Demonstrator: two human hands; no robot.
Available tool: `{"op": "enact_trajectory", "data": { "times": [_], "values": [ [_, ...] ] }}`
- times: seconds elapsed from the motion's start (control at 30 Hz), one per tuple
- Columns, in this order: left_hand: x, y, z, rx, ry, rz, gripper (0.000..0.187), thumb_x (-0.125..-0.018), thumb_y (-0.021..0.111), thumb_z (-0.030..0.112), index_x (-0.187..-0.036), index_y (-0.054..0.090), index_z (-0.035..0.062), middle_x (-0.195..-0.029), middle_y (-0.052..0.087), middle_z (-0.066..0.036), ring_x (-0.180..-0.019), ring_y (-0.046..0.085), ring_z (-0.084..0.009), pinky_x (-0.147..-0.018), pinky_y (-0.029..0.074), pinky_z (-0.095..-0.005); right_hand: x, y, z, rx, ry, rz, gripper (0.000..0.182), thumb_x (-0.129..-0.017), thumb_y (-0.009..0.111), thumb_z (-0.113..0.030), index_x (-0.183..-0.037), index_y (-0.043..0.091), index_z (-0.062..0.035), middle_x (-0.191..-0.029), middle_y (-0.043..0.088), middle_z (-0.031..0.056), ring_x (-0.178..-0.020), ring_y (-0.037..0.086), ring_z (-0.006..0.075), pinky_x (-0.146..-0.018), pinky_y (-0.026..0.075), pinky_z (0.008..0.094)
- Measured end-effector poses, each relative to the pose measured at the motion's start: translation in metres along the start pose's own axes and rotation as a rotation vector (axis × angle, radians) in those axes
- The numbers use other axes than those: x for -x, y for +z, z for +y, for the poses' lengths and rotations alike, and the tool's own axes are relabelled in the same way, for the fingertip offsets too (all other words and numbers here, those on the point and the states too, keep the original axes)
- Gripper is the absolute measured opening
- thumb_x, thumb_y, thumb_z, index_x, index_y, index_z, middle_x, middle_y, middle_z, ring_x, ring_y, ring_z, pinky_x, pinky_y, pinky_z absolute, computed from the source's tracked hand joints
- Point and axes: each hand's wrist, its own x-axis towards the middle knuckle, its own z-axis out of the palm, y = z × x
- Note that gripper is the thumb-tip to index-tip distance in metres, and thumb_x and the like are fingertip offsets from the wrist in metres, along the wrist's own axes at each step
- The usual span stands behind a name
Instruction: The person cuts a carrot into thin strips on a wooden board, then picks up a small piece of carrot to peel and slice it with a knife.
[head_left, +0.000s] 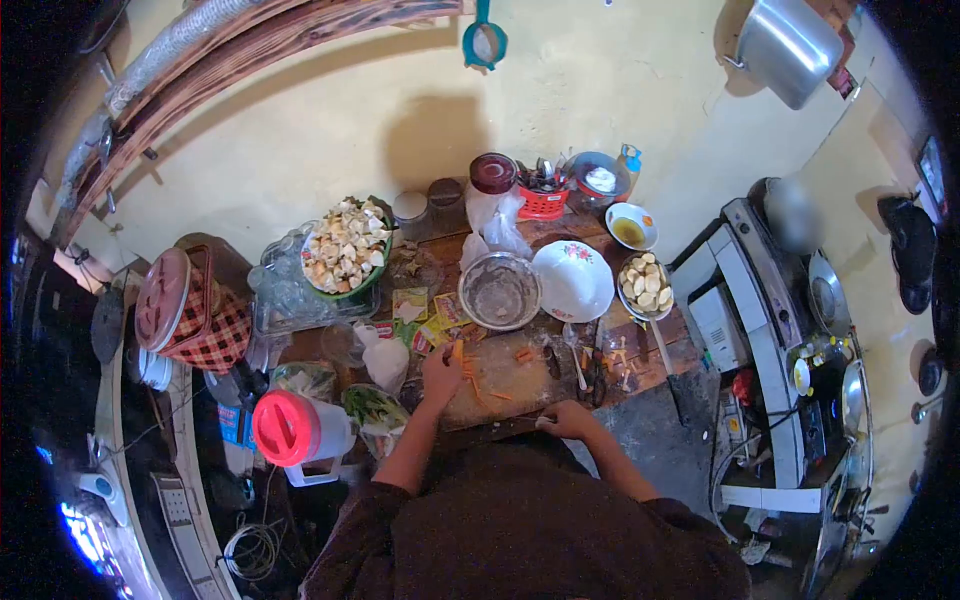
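Observation:
My left hand [441, 378] is closed on carrot strips [457, 352] over the left part of the wooden cutting board [510, 382]. More orange strips lie beside its fingers. At the board's near right edge, my right hand [567, 420] has its fingers curled together; anything inside them is hidden. A few short carrot pieces [525, 355] rest at the far side of the board. A dark object [552, 362], too small to identify, lies just right of them. Beyond the board stands a metal bowl [500, 292] with a whitish, floury inside.
A white flowered plate [573, 281], a bowl of peeled pale pieces [645, 287] and a bowl of yellow liquid [633, 228] stand at the back right. Left are a heaped basin of chopped chunks [347, 247] and a red-lidded jug [300, 432]. A stove [760, 270] stands right.

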Motion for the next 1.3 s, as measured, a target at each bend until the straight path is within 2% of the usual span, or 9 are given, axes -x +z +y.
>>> {"op": "enact_trajectory", "data": {
  "times": [0.1, 0.17, 0.27, 0.5, 0.7, 1.0, 1.07, 1.17, 1.3],
  "values": [
    [0.0, -0.015, 0.008, 0.021, -0.204, 0.015, 0.02, -0.075, 0.054, 0.005, -0.093, 0.058, -0.0037, -0.076, 0.062, -0.013, -0.07, 0.061, -0.0211, -0.065, 0.048, -0.032, -0.015, -0.016, -0.024, -0.02, -0.06, -0.026, 0.038, -0.079, 0.053, -0.037, -0.091, 0.064, -0.0028, -0.085, 0.062, 0.0199, -0.081, 0.06, 0.0363, -0.072, 0.046, 0.0421],
    [0.004, -0.031, 0.036, 0.291, -0.319, 0.046, 0.017, -0.077, 0.057, 0.009, -0.088, 0.058, -0.0043, -0.071, 0.061, -0.009, -0.065, 0.059, -0.0149, -0.063, 0.048, -0.0298, -0.04, -0.007, -0.012, 0.003, 0.085, -0.048, 0.037, -0.08, 0.053, -0.036, -0.091, 0.062, -0.0021, -0.084, 0.062, 0.0206, -0.08, 0.059, 0.0377, -0.072, 0.045, 0.0434],
    [0.008, -0.024, 0.008, 0.264, -0.165, 0.137, 0.017, -0.078, 0.059, 0.012, -0.084, 0.057, -0.004, -0.07, 0.06, -0.007, -0.062, 0.057, -0.0112, -0.059, 0.048, -0.0277, -0.052, -0.007, -0.023, 0.011, 0.089, 0.168, 0.035, -0.08, 0.053, -0.034, -0.091, 0.06, -0.0015, -0.081, 0.061, 0.0213, -0.078, 0.058, 0.0397, -0.072, 0.044, 0.0451],
    [0.017, -0.037, 0.015, 0.351, -0.27, 0.116, 0.022, -0.074, 0.062, 0.004, -0.095, 0.055, -0.0017, -0.073, 0.059, -0.006, -0.066, 0.058, -0.0128, -0.061, 0.048, -0.025, -0.039, 0.004, -0.016, -0.007, 0.094, 0.312, 0.032, -0.082, 0.05, -0.027, -0.084, 0.058, 0.0038, -0.079, 0.059, 0.0251, -0.078, 0.057, 0.0414, -0.07, 0.044, 0.0467],
    [0.023, -0.033, 0.01, 0.248, -0.068, 0.099, 0.028, -0.072, 0.061, 0.001, -0.099, 0.054, -0.0006, -0.083, 0.06, -0.009, -0.071, 0.06, -0.0143, -0.064, 0.05, -0.0255, -0.027, 0.055, 0.01, 0.254, 0.129, 0.138, 0.027, -0.083, 0.045, -0.02, -0.085, 0.056, 0.0052, -0.084, 0.057, 0.0282, -0.079, 0.055, 0.0452, -0.071, 0.044, 0.0496],
    [0.028, -0.015, 0.002, 0.187, -0.125, 0.051, 0.025, -0.069, 0.062, 0.004, -0.093, 0.057, -0.0001, -0.075, 0.062, -0.011, -0.07, 0.062, -0.0185, -0.065, 0.049, -0.029, -0.035, 0.053, -0.054, -0.086, 0.185, 0.247, 0.021, -0.081, 0.048, -0.015, -0.081, 0.054, 0.0056, -0.079, 0.058, 0.0273, -0.078, 0.056, 0.0454, -0.071, 0.045, 0.0492],
    [0.031, -0.009, -0.006, 0.098, -0.121, 0.0, 0.024, -0.069, 0.062, 0.004, -0.092, 0.057, 0.0005, -0.076, 0.063, -0.011, -0.068, 0.063, -0.0173, -0.062, 0.049, -0.0282, -0.027, 0.037, -0.065, -0.063, 0.331, 0.281, 0.026, -0.084, 0.045, -0.018, -0.096, 0.052, 0.0041, -0.088, 0.058, 0.0283, -0.085, 0.056, 0.0435, -0.073, 0.044, 0.0509],
    [0.035, -0.008, 0.012, 0.142, -0.058, -0.041, 0.023, -0.07, 0.061, 0.003, -0.093, 0.058, 0.001, -0.073, 0.062, -0.009, -0.064, 0.062, -0.016, -0.062, 0.049, -0.0282, -0.049, 0.06, -0.028, 0.169, 0.103, 0.175, 0.026, -0.084, 0.045, -0.019, -0.096, 0.049, 0.0044, -0.086, 0.057, 0.0293, -0.083, 0.056, 0.0442, -0.073, 0.045, 0.0508],
    [0.038, 0.014, 0.0, 0.308, -0.158, -0.102, 0.024, -0.07, 0.063, 0.004, -0.093, 0.058, 0.0011, -0.074, 0.062, -0.008, -0.061, 0.061, -0.015, -0.061, 0.05, -0.0284, -0.049, 0.063, -0.029, 0.024, 0.201, 0.226, 0.025, -0.084, 0.045, -0.018, -0.095, 0.049, 0.0039, -0.085, 0.058, 0.0283, -0.079, 0.057, 0.0447, -0.071, 0.045, 0.0507]
  ]
}}
